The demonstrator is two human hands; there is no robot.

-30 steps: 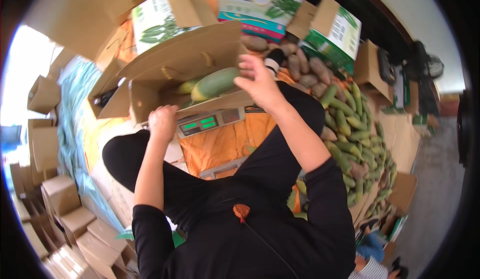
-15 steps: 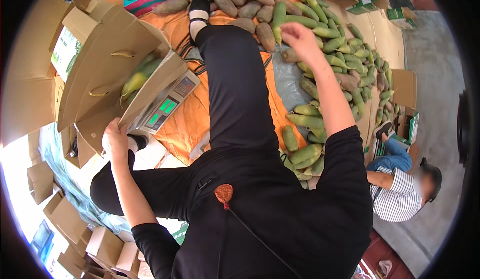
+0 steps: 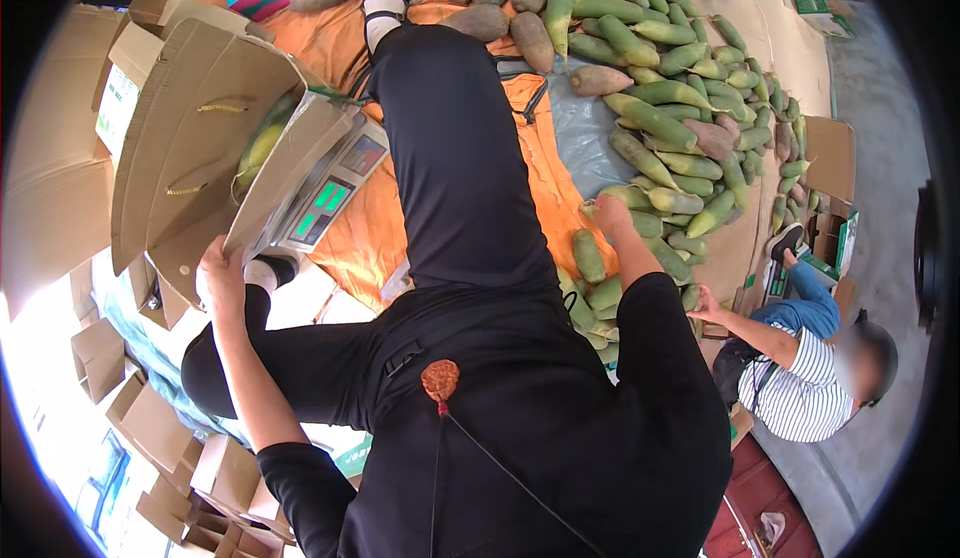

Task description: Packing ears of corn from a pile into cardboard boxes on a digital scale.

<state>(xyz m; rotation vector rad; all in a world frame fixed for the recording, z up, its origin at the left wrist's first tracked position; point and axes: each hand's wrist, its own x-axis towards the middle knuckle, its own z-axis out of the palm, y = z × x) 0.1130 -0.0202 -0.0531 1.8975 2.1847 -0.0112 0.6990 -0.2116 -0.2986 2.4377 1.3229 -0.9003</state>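
Observation:
My left hand (image 3: 220,276) pinches the near edge of an open cardboard box (image 3: 285,163), its fingers closed on the board. The box is tilted on a digital scale (image 3: 340,183) with a lit green display, and a green radish (image 3: 262,150) shows inside it. On the right, my right hand (image 3: 612,220) reaches down into the pile of green radishes (image 3: 690,118), touching or very close to a radish (image 3: 628,196). Its fingertips are hidden, so whether it grips one cannot be seen.
Brownish-red radishes (image 3: 480,23) lie along the far edge of the orange sheet (image 3: 345,268). My bent leg (image 3: 455,158) lies between scale and pile. Empty cartons (image 3: 150,423) stand at the lower left. A co-worker (image 3: 800,378) in a striped shirt sits at the right, one hand extended.
My right hand has come down and nearer, from above the far radishes to the pile's near left side. My left hand stays on the box. The co-worker's arm now reaches out toward the pile.

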